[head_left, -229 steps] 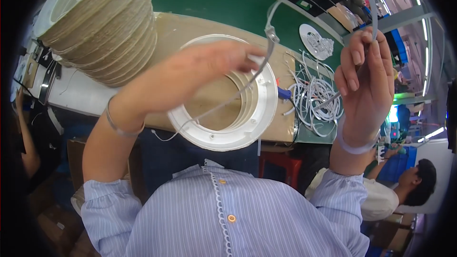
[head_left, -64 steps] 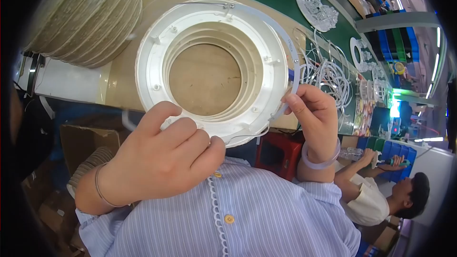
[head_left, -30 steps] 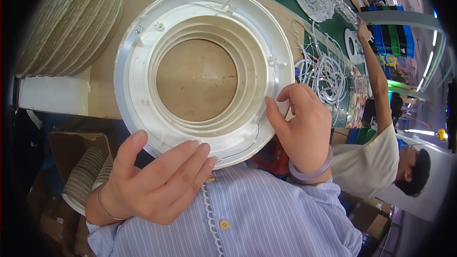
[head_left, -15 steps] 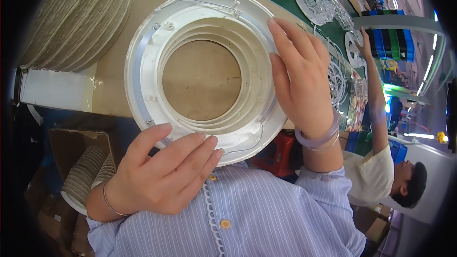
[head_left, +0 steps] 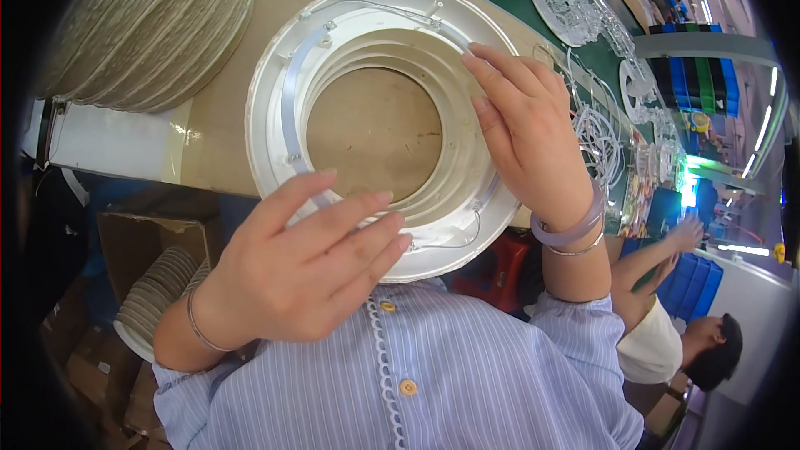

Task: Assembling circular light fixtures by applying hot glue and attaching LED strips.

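A large white round lamp ring (head_left: 271,83) lies on the brown bench, its stepped inner rim open to the bench top. A pale strip with thin wire (head_left: 289,108) runs around its groove. My left hand (head_left: 308,267) rests flat on the ring's near edge, fingers spread and pressing down. My right hand (head_left: 533,129) lies on the ring's right side, fingers stretched along the inner steps toward the far rim. Neither hand holds anything.
A tall stack of ribbed round parts (head_left: 154,25) stands at the far left. Loose white wires (head_left: 604,146) and clear plastic parts (head_left: 575,8) lie at the right on a green belt. A seated person (head_left: 667,325) works at the right. A carton with more parts (head_left: 154,283) sits below the bench.
The ring came down from being held up to lying flat on the bench. My right hand moved from the ring's near right edge up along its right side; my left hand stays on the near edge.
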Demonstrator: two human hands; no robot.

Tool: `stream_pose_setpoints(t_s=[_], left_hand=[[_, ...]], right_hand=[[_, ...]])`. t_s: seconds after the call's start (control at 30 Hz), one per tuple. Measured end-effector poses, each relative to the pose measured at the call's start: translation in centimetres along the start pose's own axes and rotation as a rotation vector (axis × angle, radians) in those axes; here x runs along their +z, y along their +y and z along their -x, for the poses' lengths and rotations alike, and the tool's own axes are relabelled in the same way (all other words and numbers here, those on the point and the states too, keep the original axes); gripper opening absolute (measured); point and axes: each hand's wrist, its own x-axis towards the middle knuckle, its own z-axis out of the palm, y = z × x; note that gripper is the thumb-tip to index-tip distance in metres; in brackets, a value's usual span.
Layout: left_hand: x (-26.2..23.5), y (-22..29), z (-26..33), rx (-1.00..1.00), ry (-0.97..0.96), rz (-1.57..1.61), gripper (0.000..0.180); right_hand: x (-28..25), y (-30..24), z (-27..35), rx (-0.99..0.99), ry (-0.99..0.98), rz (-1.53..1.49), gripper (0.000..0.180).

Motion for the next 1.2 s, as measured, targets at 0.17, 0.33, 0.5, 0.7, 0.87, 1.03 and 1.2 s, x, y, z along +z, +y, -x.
stream_pose_setpoints(t_s=[0.17, 0.33, 0.5, 0.7, 0.87, 1.03, 1.2], left_hand=[[-0.1, -0.2, -0.1, -0.033, -0.011, 0.031, 0.016], [-0.2, 0.2, 0.2, -0.038, -0.016, 0.053, 0.017], [-0.2, -0.1, 0.1, -0.069, -0.043, 0.086, 0.017], [-0.7, -0.1, -0.3, -0.152, -0.12, 0.159, 0.019], [-1.4, 0.0, -0.6, -0.179, -0.21, 0.165, 0.02], [-1.7, -0.1, -1.1, -0.211, -0.263, 0.228, 0.025], [-1.8, -0.5, -1.1, -0.243, -0.321, 0.304, 0.028]], right_hand=[[-0.4, -0.1, 0.5, -0.001, 0.014, -0.006, 0.032], [-0.8, -0.2, 0.8, -0.002, 0.03, -0.008, 0.032], [-0.9, -0.3, 1.2, 0.015, 0.042, -0.019, 0.033], [-1.4, -0.6, 2.2, 0.003, 0.081, -0.098, 0.034], [-2.3, -1.5, 3.6, 0.025, 0.024, -0.249, 0.035], [-2.6, -1.7, 4.5, 0.066, -0.006, -0.3, 0.034], [-2.0, -1.2, 5.1, 0.116, 0.128, -0.352, 0.035]])
